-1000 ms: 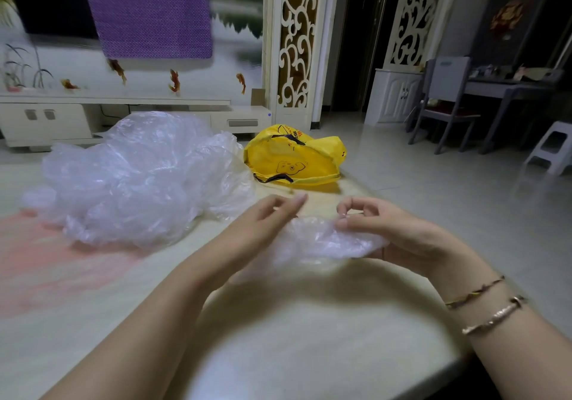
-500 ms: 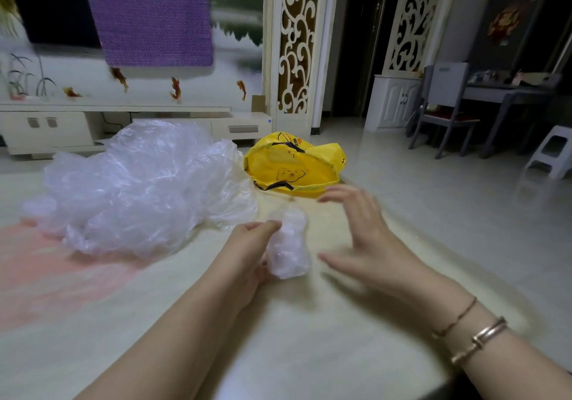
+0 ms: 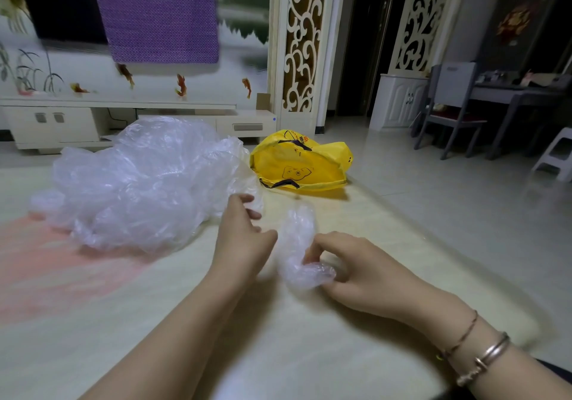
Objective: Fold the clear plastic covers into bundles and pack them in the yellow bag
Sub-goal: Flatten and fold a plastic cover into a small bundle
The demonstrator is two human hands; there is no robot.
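A small rolled bundle of clear plastic [image 3: 296,244] stands on the cream table [image 3: 185,331] at the centre. My right hand [image 3: 359,275] pinches its lower end with thumb and fingers. My left hand [image 3: 244,238] is just left of the bundle and apart from it. Its fingers are loosely spread and reach the near right edge of the big crumpled pile of clear plastic covers [image 3: 145,183]. The yellow bag [image 3: 303,167] lies slumped on the table behind the bundle, to the right of the pile, with dark handles showing.
A pink patch [image 3: 55,263] marks the table's left part. The table's right edge runs diagonally past the bag, with tiled floor beyond. A TV cabinet [image 3: 49,121] stands at the back left. A grey chair [image 3: 448,111], a desk and a white stool [image 3: 557,155] are far right.
The bundle has passed from my left hand to my right hand, which now pinches it. My left hand let go and moved up toward the pile's edge.
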